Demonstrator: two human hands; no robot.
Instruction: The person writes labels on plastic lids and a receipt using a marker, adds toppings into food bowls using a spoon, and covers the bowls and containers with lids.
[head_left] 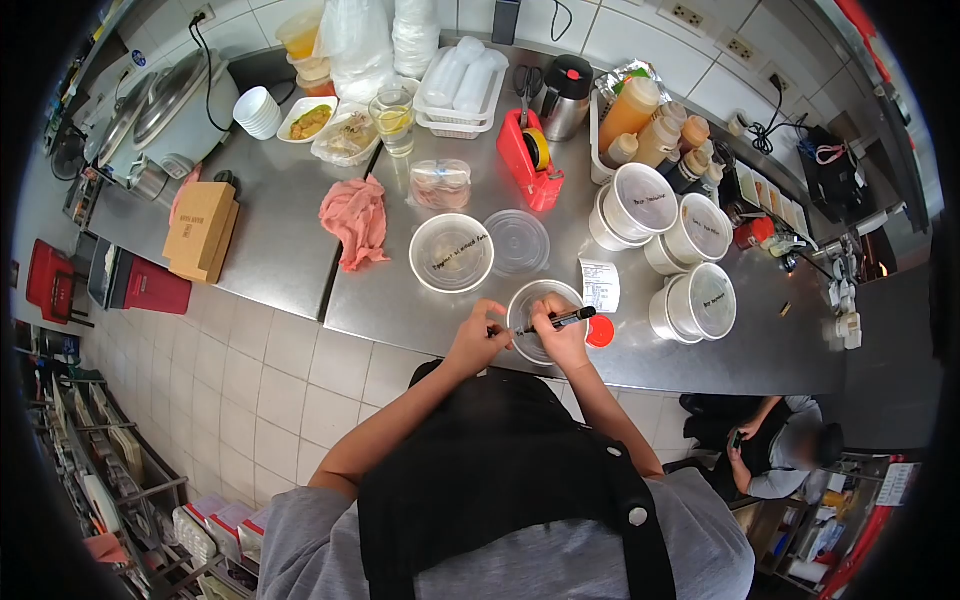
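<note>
My right hand grips a black marker, its tip pointing left over a round clear lid near the counter's front edge. At that lid's left rim, my left hand is closed, with a small dark piece at its fingertips that I cannot make out. Just behind stands a white round tub with handwriting on its lid. A loose clear lid lies beside it. To the right of my hands are a printed receipt and a red round cap.
Lettered tubs are stacked at right, below a bin of sauce bottles. A red tape dispenser, a pink cloth and a glass stand farther back. A seated person is at lower right.
</note>
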